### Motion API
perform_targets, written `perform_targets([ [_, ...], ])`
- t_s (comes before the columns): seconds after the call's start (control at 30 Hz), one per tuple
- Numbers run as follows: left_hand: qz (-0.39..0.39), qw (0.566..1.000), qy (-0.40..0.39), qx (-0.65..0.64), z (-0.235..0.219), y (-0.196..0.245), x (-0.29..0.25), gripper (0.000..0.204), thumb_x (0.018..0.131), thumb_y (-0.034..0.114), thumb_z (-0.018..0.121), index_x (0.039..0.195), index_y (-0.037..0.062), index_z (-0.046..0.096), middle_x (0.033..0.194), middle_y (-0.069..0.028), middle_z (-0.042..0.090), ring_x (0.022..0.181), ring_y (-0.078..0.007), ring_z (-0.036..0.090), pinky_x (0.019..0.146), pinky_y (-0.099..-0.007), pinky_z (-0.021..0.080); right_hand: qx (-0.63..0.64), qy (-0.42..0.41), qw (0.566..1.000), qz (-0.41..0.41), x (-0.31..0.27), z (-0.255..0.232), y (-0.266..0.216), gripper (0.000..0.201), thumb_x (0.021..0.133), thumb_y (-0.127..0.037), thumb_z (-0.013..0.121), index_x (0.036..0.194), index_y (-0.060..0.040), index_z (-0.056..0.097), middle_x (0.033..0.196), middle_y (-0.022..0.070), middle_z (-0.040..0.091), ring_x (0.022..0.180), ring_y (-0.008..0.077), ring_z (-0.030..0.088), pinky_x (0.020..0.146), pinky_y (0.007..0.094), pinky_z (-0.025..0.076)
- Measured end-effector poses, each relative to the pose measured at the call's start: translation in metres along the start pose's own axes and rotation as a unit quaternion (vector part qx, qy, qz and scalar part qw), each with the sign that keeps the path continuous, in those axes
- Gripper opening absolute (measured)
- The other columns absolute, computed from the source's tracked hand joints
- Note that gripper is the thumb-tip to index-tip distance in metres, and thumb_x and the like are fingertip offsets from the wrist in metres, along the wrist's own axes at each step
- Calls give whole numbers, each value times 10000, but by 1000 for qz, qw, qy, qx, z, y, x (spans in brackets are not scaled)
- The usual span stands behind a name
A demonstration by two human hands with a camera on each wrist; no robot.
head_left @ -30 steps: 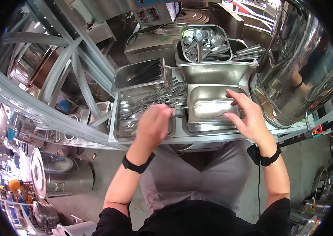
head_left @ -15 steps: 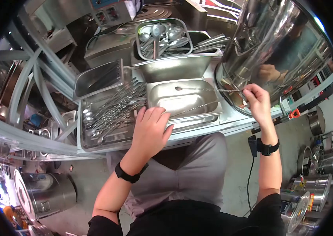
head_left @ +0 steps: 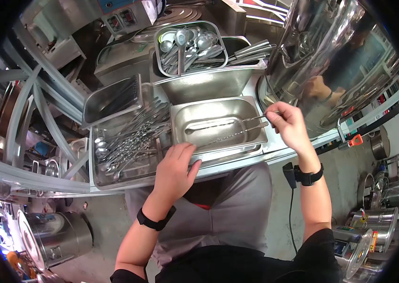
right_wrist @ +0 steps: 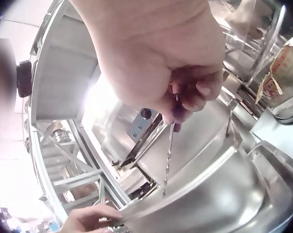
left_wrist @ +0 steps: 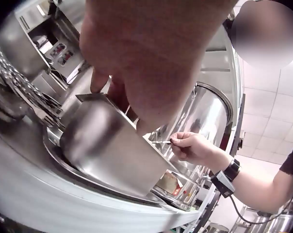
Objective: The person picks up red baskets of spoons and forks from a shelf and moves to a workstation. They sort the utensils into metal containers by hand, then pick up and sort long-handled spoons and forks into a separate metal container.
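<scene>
My right hand [head_left: 290, 125] pinches the end of a twisted-shaft bar spoon [head_left: 230, 123] at the right side of a rectangular steel pan [head_left: 176, 118]. Its small bowl reaches over the pan's left part. In the right wrist view the twisted shaft [right_wrist: 168, 162] comes down from the fingertips. A second twisted bar spoon [head_left: 227, 137] with a forked end lies slantwise across the pan, the fork near the right rim. My left hand [head_left: 176, 170] rests with loosely bent fingers at the pan's near left corner, thumb apart; in the left wrist view the fingertips overlap the rim.
Left of the pan, a shallow tray [head_left: 128, 181] holds many bar spoons [head_left: 135, 134]. Behind it a tilted pan [head_left: 88, 115] holds dark utensils. A deep container [head_left: 199, 87] carries a pan of spoons [head_left: 187, 45] at the back. A tall steel pot [head_left: 326, 61] stands right.
My right hand went from open over the pan to pinching a bar spoon at the right, then moved it left over the pan. My left hand moved from the spoon tray to the pan's near corner.
</scene>
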State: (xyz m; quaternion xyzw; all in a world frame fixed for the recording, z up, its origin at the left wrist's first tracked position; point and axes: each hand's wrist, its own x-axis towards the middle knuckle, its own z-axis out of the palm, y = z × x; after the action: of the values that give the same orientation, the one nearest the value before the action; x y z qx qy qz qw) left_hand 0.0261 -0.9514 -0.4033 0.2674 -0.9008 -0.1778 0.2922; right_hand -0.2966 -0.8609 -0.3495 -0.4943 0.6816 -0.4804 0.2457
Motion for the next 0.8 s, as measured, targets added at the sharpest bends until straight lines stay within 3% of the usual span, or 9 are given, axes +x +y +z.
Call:
perform_targets([
  [0.07,-25,997,62,-28,-3,5,5,322,886,57,743,1197,16,673,1151,-137,674,1060,-359,650,896,-418,549,55,29,998,-10,-2,-11,-1,103,1024,-68,638,1020,-4,719,724,-33,607,612,44,511,550,227,403],
  [0.2,-5,995,95,-12,-12,8,15,305,947,73,701,1241,0,667,1102,-115,714,985,-299,685,855,-378,553,164,62,984,-29,-17,-16,-15,118,1040,-89,623,1065,-15,712,694,-26,607,577,47,509,534,213,384],
  [0.27,-103,956,68,-265,-22,24,31,278,1028,138,656,1269,0,671,1060,-105,741,848,-183,672,799,-319,546,183,35,982,-24,-26,-6,-18,124,1042,-93,623,1076,-15,713,700,-14,627,577,52,531,533,212,398],
  [0.3,-104,956,67,-266,-22,28,37,278,1028,138,656,1269,0,671,1060,-105,741,848,-183,672,799,-319,546,184,10,983,-25,-30,2,-17,126,1042,-94,624,1079,-15,715,709,-6,639,581,55,547,534,211,409],
  [0.37,-151,839,97,-514,-23,35,53,293,1104,171,556,1304,-13,664,1014,-98,763,798,-95,639,765,-262,531,190,-44,981,-12,-35,19,-24,111,1029,-67,646,1088,0,711,751,10,674,602,66,584,557,218,469],
  [0.47,-137,853,80,-498,-40,34,74,269,1126,200,528,1185,-20,670,928,-102,751,796,-87,662,737,-244,538,163,-83,983,0,-38,28,-24,152,1017,-96,670,1116,2,729,775,42,702,661,101,635,609,243,488],
  [0.53,-126,860,76,-488,-48,36,82,258,1124,211,540,1081,-18,651,910,-105,741,811,-107,684,739,-253,550,-35,-104,989,-99,-39,26,-28,181,996,-95,699,1145,-9,753,855,38,736,773,101,674,669,253,501],
  [0.67,-63,908,100,-402,-53,33,95,272,1133,211,517,1100,-25,648,917,-126,744,836,-150,726,755,-265,581,-33,19,990,-139,-33,8,-13,210,958,-107,733,1134,5,757,891,82,778,810,126,693,703,280,519],
  [0.8,-93,903,98,-408,-56,34,99,236,1132,178,507,1123,-16,642,925,-111,742,858,-150,713,777,-272,563,30,61,996,-64,-32,-11,-5,225,942,-87,750,1147,8,750,872,58,749,769,90,655,695,258,506],
])
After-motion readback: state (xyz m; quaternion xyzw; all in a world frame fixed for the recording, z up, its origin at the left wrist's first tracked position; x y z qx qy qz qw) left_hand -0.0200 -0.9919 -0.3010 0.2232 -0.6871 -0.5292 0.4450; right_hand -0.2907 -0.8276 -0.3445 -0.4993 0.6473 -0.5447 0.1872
